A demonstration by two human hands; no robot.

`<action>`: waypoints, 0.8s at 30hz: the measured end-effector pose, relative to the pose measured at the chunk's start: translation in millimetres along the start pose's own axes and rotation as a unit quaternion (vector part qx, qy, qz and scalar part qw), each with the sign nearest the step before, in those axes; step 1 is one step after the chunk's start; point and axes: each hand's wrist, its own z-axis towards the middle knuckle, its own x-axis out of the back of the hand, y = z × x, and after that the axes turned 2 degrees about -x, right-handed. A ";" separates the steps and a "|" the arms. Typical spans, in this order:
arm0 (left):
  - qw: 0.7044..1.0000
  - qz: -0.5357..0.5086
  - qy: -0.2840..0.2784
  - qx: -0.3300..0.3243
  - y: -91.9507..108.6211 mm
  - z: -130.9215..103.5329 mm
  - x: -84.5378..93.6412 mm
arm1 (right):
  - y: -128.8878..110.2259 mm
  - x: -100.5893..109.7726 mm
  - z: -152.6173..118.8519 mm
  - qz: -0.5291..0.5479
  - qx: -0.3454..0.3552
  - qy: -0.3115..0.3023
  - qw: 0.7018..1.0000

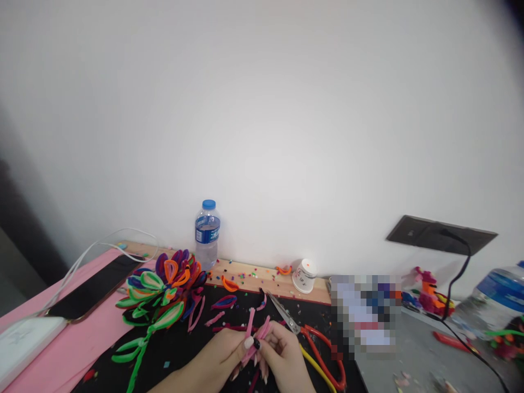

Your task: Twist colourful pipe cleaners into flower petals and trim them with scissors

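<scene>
While the left hand [226,348] and right hand [283,349] pinch fuzzy pink pipe-cleaner strips [250,322] bottom centre, red-handled metal scissors [293,326] sit right next door.

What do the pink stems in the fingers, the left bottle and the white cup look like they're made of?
Pink stems: probably chenille, matte and fuzzy; any wire core is hidden.
Left bottle: likely plastic, glossy, clear and see-through.
White cup: perhaps paper, matte; its smooth, opaque sides leave plastic possible.
</scene>
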 end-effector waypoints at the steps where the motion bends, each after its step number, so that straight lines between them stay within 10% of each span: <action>1: 1.000 0.006 0.003 0.002 0.3 -0.4 0.3 | -0.1 -0.1 -0.1 0.003 0.000 0.000 1.000; 24: 0.997 -0.051 0.044 0.022 0.4 6.4 2.3 | 4.5 2.6 4.3 0.045 -0.008 0.016 0.999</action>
